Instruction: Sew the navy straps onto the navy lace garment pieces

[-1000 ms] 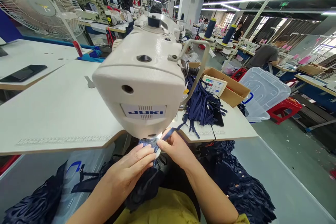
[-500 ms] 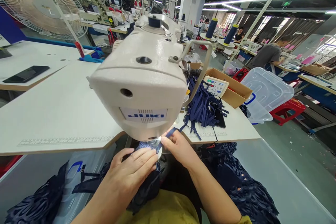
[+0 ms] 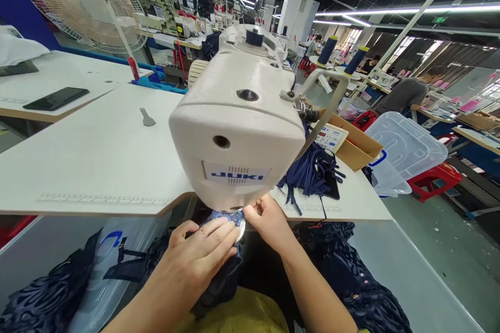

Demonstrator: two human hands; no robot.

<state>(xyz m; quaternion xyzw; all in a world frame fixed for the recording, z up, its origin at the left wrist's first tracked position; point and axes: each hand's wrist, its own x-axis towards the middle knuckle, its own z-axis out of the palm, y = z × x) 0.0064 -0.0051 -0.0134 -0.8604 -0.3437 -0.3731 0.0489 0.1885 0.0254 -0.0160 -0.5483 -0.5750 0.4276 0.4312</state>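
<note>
My left hand presses its close-set fingers on a piece of navy lace fabric below the head of a white sewing machine. A pale round edge shows beside those fingertips. On the other side of the fabric, my right hand pinches thumb and finger close to the needle area. The navy strap seen in this pinch a moment ago is now mostly hidden by the hand and machine head. The needle itself is out of sight. Dark garment cloth hangs from the work toward my lap.
Navy straps lie in a heap right of the machine, beside a control panel and cardboard box. Dark lace garments fill the lower right. A grey metal piece and a phone lie left. A fan stands behind.
The view has shifted, and the grey metal piece on the tabletop has come into sight. The strap's free end no longer shows above my right hand. Both hands stay close to the fabric.
</note>
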